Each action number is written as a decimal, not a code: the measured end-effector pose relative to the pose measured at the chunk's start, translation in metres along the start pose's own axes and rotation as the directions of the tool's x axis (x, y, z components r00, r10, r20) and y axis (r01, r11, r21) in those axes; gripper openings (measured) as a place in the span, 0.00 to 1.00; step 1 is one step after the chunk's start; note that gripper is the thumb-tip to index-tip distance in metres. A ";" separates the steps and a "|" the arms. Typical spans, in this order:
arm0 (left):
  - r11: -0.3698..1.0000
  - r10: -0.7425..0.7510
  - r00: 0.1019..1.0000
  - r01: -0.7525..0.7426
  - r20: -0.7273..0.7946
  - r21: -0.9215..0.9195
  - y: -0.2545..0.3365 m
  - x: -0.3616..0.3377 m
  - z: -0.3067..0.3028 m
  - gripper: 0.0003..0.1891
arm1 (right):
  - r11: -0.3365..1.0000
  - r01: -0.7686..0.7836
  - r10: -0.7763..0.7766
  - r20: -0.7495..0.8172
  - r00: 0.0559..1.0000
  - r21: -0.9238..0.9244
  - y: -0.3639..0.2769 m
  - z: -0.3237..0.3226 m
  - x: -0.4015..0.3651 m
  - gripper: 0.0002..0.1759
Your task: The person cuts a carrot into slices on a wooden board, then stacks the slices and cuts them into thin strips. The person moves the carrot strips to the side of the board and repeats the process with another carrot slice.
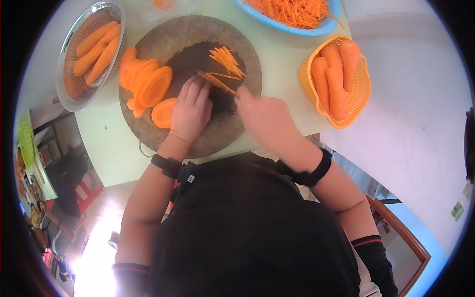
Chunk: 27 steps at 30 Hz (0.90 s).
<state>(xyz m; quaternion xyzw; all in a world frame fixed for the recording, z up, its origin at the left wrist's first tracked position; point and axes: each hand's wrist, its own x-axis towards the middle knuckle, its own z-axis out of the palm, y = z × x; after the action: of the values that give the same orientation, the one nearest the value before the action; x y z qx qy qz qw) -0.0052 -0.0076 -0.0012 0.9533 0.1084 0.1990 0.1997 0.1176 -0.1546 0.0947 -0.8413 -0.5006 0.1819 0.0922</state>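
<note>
On a round, dark cutting board [193,29] my left hand [192,106] presses its bent fingers down on carrot slices at the middle. My right hand [264,116] is closed round the handle of a knife, whose blade [221,84] lies by my left fingertips; the handle is hidden in the fist. Thin carrot strips [226,62] lie just beyond the blade. Overlapping carrot slices [143,79] cover the board's left side, and one oval slice [162,113] touches the left hand's edge.
A metal colander [63,74] with several carrots stands at the left. A blue bowl [311,32] of shredded carrot is at the top. The yellow basket [363,94] at the right holds several whole carrots. The pale table's [99,143] near edge runs below the board.
</note>
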 end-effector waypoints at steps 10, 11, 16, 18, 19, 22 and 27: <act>0.999 0.033 0.997 -0.033 -0.069 0.000 0.002 0.002 0.002 0.20 | 1.000 0.002 -0.001 -0.032 1.000 0.028 0.006 -0.005 -0.016 0.07; 0.999 0.044 0.996 -0.043 -0.072 0.015 0.000 0.000 0.003 0.20 | 0.999 0.036 -0.037 -0.032 0.999 -0.021 0.005 -0.001 -0.019 0.07; 0.999 0.049 0.997 -0.048 -0.056 0.014 -0.001 -0.002 0.005 0.17 | 0.989 0.097 -0.101 -0.030 0.994 -0.113 0.000 0.002 -0.026 0.09; 0.998 0.062 0.995 -0.060 -0.074 0.027 -0.001 -0.001 0.004 0.16 | 0.988 0.089 -0.095 -0.044 0.994 -0.123 -0.003 0.002 -0.030 0.09; 0.997 0.072 0.995 -0.071 -0.065 0.022 -0.001 -0.001 0.003 0.16 | 0.988 0.091 -0.097 -0.044 0.994 -0.124 -0.004 0.001 -0.031 0.09; 0.997 0.077 0.996 -0.076 -0.055 0.014 -0.002 -0.001 0.003 0.15 | 0.988 0.078 -0.081 -0.016 0.997 -0.130 -0.007 0.000 -0.033 0.10; 0.998 0.060 0.995 -0.062 -0.075 -0.030 0.001 0.001 0.000 0.15 | 0.991 0.052 -0.051 0.009 0.999 -0.123 -0.012 0.003 -0.031 0.11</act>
<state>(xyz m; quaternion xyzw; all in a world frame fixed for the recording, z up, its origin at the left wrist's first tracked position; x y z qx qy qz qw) -0.0040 -0.0079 -0.0004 0.9448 0.0833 0.2418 0.2046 0.0928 -0.1762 0.1030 -0.8317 -0.5328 0.1505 0.0432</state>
